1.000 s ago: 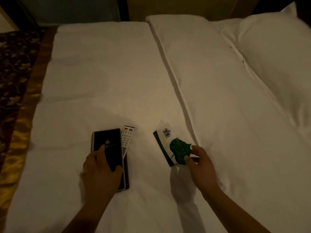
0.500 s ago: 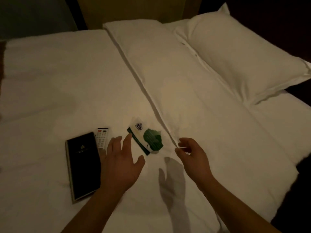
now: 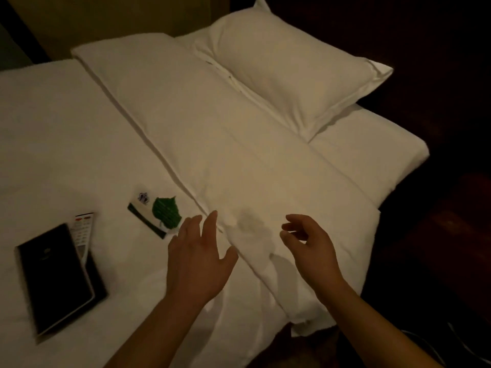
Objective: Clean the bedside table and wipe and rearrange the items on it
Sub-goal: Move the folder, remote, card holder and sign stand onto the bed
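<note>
Several bedside items lie on the white bed. A black folder sits at the left, partly over a white remote control. A white card with a dark edge carries a green leaf-shaped tag. My left hand hovers open just right of the leaf tag, fingers spread, holding nothing. My right hand floats above the folded duvet, fingers loosely curled and empty.
A white pillow lies at the head of the bed on the right. The bed's right edge drops to a dark floor. A faint mark shows on the duvet between my hands.
My left hand left the black folder and my right hand let go of the card with the leaf tag. Both hands moved right over the duvet, and the view swung rightward.
</note>
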Demonstrator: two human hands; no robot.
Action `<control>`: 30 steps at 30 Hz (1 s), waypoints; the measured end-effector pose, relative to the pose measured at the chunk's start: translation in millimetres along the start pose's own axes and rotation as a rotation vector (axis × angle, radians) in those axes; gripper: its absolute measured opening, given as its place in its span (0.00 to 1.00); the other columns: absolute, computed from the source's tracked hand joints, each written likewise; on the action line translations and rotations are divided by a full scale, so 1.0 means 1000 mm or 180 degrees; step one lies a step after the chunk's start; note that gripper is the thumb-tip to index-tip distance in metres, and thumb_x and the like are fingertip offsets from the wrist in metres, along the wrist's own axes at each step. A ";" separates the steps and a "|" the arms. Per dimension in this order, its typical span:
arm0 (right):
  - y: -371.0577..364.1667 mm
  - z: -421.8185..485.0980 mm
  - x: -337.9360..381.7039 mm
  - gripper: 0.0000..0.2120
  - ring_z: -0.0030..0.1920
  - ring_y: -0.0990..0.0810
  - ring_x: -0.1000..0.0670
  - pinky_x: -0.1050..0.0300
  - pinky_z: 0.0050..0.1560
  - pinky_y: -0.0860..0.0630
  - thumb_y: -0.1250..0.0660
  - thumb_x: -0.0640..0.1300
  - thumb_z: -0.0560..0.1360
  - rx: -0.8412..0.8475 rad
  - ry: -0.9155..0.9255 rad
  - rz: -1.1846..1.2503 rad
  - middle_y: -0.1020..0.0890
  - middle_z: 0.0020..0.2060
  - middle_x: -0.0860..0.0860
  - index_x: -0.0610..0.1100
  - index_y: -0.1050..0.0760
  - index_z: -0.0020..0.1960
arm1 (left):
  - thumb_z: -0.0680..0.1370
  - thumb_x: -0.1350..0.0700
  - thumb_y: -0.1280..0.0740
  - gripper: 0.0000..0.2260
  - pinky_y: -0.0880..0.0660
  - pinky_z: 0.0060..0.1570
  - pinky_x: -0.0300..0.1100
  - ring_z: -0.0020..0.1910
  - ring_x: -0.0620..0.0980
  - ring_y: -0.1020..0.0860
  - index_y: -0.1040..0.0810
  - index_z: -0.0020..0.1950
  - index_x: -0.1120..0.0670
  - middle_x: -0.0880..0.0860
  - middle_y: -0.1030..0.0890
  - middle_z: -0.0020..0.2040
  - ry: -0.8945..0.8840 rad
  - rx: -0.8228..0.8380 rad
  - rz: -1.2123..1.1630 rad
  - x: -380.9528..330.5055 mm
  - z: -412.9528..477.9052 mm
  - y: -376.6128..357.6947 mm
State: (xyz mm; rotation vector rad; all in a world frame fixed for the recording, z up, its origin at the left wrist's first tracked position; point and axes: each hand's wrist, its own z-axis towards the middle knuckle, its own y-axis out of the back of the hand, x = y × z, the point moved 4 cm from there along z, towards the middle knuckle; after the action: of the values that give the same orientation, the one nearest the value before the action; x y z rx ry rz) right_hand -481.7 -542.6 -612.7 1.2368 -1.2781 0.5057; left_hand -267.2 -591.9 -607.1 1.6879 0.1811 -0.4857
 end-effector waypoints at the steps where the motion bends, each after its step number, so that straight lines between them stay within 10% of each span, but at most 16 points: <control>1: 0.014 -0.001 -0.007 0.12 0.48 0.22 0.66 0.67 0.46 0.27 0.31 0.45 0.76 -0.0045 -0.0022 0.0031 0.18 0.49 0.60 0.55 0.24 0.58 | 0.75 0.38 0.42 0.36 0.36 0.70 0.57 0.75 0.57 0.38 0.45 0.80 0.50 0.58 0.36 0.76 -0.0067 0.0023 0.0007 -0.016 -0.001 -0.007; 30: 0.334 -0.010 -0.190 0.13 0.46 0.22 0.65 0.68 0.42 0.27 0.32 0.49 0.77 -0.1294 -0.0958 0.0051 0.20 0.49 0.61 0.55 0.26 0.61 | 0.76 0.47 0.34 0.30 0.28 0.55 0.50 0.60 0.56 0.26 0.35 0.76 0.53 0.56 0.26 0.65 -0.1819 0.0707 -0.0063 -0.371 0.011 -0.214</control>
State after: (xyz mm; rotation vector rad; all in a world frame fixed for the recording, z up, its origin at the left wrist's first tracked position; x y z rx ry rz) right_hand -818.4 -360.0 -647.0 0.9804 -1.5537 0.0596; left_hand -684.9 -506.7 -647.8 1.6912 -0.2824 -1.0086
